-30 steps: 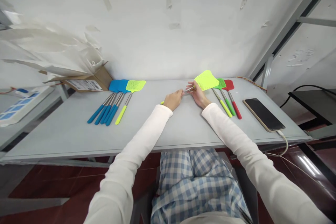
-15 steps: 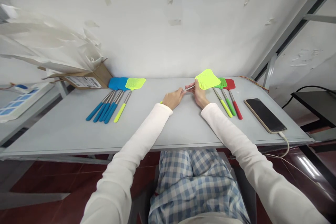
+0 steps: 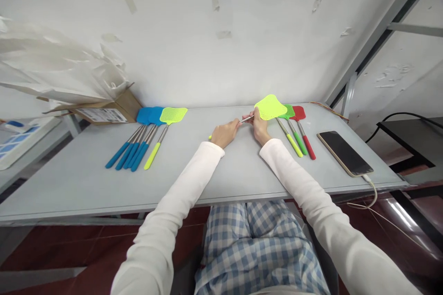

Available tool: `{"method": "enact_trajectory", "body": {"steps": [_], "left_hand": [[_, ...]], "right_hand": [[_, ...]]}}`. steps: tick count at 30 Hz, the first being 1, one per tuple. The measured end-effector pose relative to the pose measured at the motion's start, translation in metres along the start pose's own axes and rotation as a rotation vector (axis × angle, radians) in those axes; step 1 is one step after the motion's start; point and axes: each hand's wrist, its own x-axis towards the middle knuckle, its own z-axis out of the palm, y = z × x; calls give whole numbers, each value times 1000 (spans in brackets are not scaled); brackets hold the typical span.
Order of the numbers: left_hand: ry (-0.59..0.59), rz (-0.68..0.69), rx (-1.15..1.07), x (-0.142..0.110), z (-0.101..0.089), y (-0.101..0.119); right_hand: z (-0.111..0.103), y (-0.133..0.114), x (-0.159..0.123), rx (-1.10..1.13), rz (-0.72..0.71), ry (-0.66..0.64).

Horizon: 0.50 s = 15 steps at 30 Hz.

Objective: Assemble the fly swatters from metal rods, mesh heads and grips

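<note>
A yellow-green fly swatter [image 3: 271, 107] with a metal shaft is held above the table between my two hands. My left hand [image 3: 224, 133] is closed round its handle end, of which only a small tip shows. My right hand [image 3: 259, 127] grips the shaft close to the mesh head. Right of my hands lie a second yellow-green fly swatter [image 3: 294, 145], a green fly swatter [image 3: 300, 142] and a red fly swatter [image 3: 307, 140], side by side. On the left, several blue fly swatters [image 3: 140, 153] overlap, with another yellow-green fly swatter [image 3: 152, 154] beside them.
A phone [image 3: 345, 153] with a white cable [image 3: 373, 193] plugged in lies at the table's right. An open cardboard box [image 3: 112, 109] with white wrapping [image 3: 62, 64] stands at the back left. The grey table [image 3: 187, 170] meets a white wall behind.
The whole view has shifted slightly with my head. Both hands keep their hold on the fly swatter, with hardly any movement along it.
</note>
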Motion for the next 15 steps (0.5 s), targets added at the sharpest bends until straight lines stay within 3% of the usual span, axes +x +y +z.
{"method": "enact_trajectory", "body": {"steps": [6, 15], "left_hand": [[-8, -119, 30, -6, -7, -5], [-2, -117, 115, -4, -4, 8]], "right_hand": [[9, 3, -10, 110, 112, -204], [9, 6, -10, 182, 117, -88]]}}
